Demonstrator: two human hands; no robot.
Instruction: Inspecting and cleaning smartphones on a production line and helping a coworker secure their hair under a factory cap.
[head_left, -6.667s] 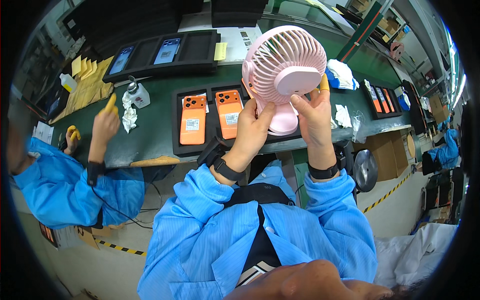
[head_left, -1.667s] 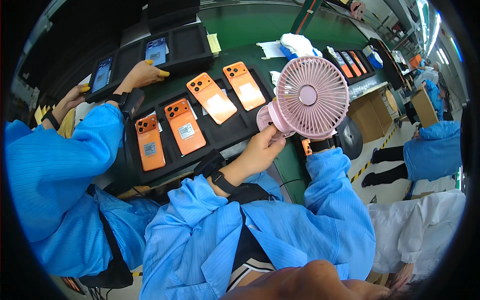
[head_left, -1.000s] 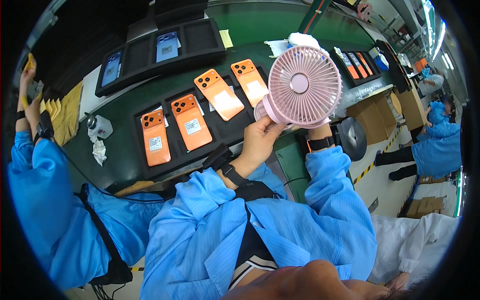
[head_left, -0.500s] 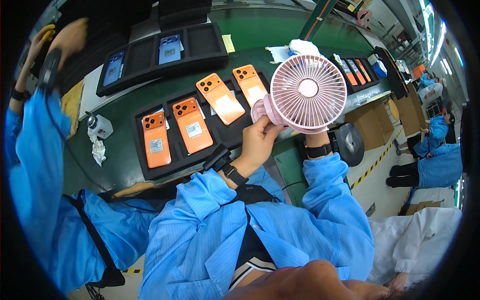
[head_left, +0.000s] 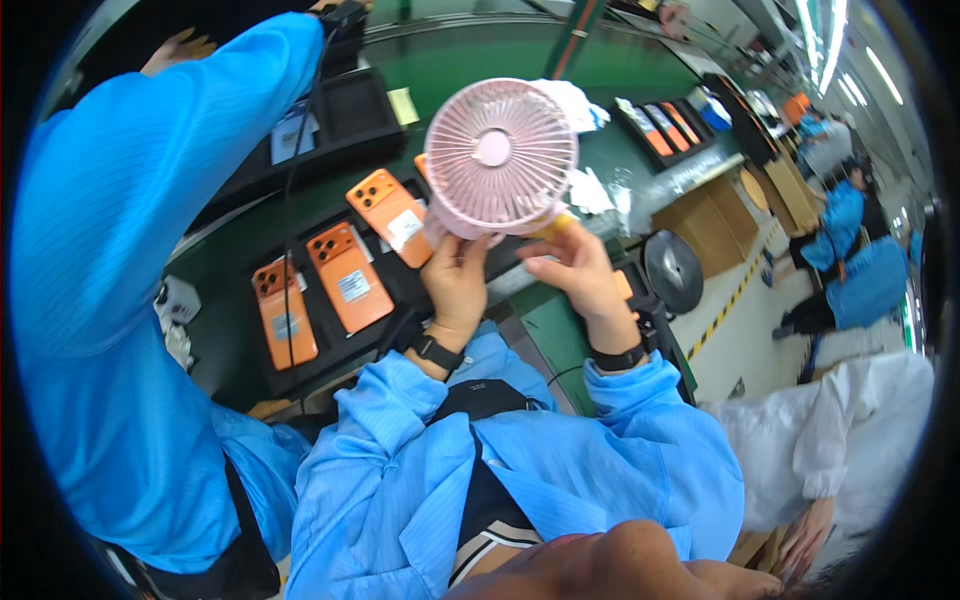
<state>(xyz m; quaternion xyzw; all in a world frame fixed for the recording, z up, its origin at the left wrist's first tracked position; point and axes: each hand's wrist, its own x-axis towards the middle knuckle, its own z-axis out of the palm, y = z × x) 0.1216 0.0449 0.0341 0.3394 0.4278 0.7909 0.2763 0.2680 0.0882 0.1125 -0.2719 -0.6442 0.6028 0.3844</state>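
A pink round fan [head_left: 492, 150] with a slatted guard is in front of me, above the phone tray. My left hand [head_left: 458, 285] is closed on its lower part, fingertips partly hidden behind the guard. My right hand [head_left: 585, 275] is at the fan's lower right, thumb and fingers apart, with yellow coverings on the fingertips. Whether those fingertips touch the fan, I cannot tell. Left of my left hand, orange phones [head_left: 350, 285] lie camera side up in a black foam tray [head_left: 385, 305]; the fan partly hides one.
A co-worker's blue sleeve [head_left: 170, 190] reaches across the left side, partly covering a second black tray [head_left: 350, 120]. A dark cable [head_left: 290, 220] hangs over the phones. White tissue [head_left: 588, 192] lies behind my right hand. Farther right are a small phone tray [head_left: 690, 150] and cardboard box [head_left: 710, 215].
The fan has moved left and slightly up in view, with my left hand on it. My right hand has come out from behind it. The co-worker's arm has swung in over the left tray.
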